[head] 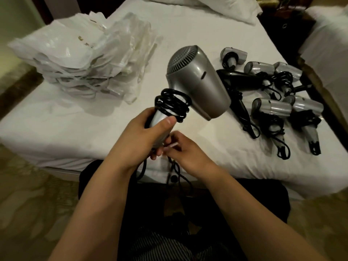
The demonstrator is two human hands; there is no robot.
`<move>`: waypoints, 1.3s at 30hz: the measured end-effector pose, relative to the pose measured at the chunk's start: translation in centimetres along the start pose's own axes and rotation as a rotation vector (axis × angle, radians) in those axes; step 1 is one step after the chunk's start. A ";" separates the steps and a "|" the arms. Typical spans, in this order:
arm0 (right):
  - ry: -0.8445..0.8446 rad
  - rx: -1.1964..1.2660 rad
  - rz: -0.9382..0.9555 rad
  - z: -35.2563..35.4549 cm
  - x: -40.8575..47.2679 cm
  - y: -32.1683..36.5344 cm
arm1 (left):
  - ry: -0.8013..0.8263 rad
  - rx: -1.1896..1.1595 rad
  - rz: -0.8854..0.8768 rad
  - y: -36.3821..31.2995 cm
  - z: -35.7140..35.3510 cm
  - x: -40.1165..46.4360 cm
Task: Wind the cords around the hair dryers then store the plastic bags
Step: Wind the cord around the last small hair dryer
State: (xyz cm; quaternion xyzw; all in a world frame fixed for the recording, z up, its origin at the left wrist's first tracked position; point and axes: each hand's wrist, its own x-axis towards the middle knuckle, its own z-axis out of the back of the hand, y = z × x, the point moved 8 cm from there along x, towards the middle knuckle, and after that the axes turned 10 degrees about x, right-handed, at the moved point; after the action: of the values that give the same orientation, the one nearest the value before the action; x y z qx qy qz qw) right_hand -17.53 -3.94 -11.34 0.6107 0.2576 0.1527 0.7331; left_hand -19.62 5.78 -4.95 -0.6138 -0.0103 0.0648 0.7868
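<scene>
My left hand grips the handle of a silver hair dryer held above the bed, its grille facing up and away. Its black cord is looped several times around the upper handle. Just below the handle, my right hand pinches the loose part of the cord, which hangs down toward my lap. A heap of white plastic bags lies on the bed at the left. Several more hair dryers, most silver and one black, lie at the right, black cords around their handles.
The white bed fills the middle of the view, with a pillow at the far end. Patterned carpet runs along the left and bottom. A dark nightstand and another white bed edge stand at the right.
</scene>
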 end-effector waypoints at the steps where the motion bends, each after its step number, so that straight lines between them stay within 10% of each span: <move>1: 0.019 0.044 -0.047 -0.1 -0.3 -0.8 | -0.010 -0.004 0.009 0.1 0.3 0.1; 5: 0.156 0.063 -0.161 -0.6 -2.2 -3.0 | -0.023 0.046 0.080 1.1 1.9 0.6; 11: 0.268 -0.644 -0.147 1.3 -3.2 0.1 | 0.102 0.696 0.034 2.5 3.0 1.4; 22: -0.132 -1.531 0.710 2.8 -1.8 13.9 | 0.256 1.527 -0.236 3.1 -1.3 0.6; 35: 0.051 -0.933 0.664 6.0 2.4 7.4 | 0.491 0.743 -0.319 -1.5 -1.5 -2.2; 39: 0.241 -0.423 0.060 6.1 3.8 -0.9 | 0.541 0.148 -0.230 -0.9 -1.4 -1.5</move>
State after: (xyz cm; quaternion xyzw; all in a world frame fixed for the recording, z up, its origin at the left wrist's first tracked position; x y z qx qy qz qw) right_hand -11.00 -7.08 -12.19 0.4286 0.2870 0.2966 0.8037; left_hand -20.89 4.05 -4.32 -0.5445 0.1350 -0.1899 0.8057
